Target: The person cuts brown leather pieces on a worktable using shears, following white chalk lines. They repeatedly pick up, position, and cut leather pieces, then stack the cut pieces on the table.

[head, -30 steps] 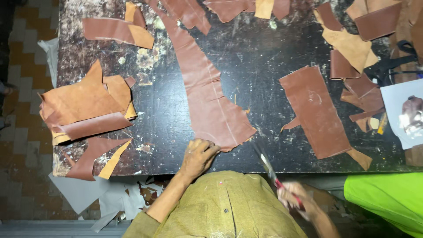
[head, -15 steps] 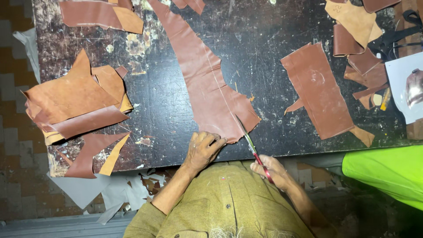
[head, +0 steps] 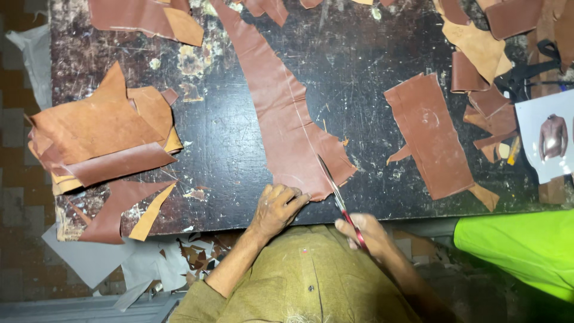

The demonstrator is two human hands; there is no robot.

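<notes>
The long brown leather strip point(head: 287, 119) runs lengthwise away from the person across the dark worktable point(head: 371, 54). The left hand point(head: 276, 206) presses its near end flat, fingers spread. Just right of that hand, the right hand point(head: 366, 234) grips red-handled scissors point(head: 338, 197), blades apparently entering the strip's near edge.

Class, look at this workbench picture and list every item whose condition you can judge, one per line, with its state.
Long leather strip: flat on the table, near end pinned and being cut.
Scissors: blades over the strip's near edge; cannot tell how far open.
Left hand: pressing the strip down.
Right hand: grip closed on the red scissor handles.
Rectangular leather piece: flat, untouched.
Leather pile: stacked, folded.
Black scissors: lying unused.
</notes>
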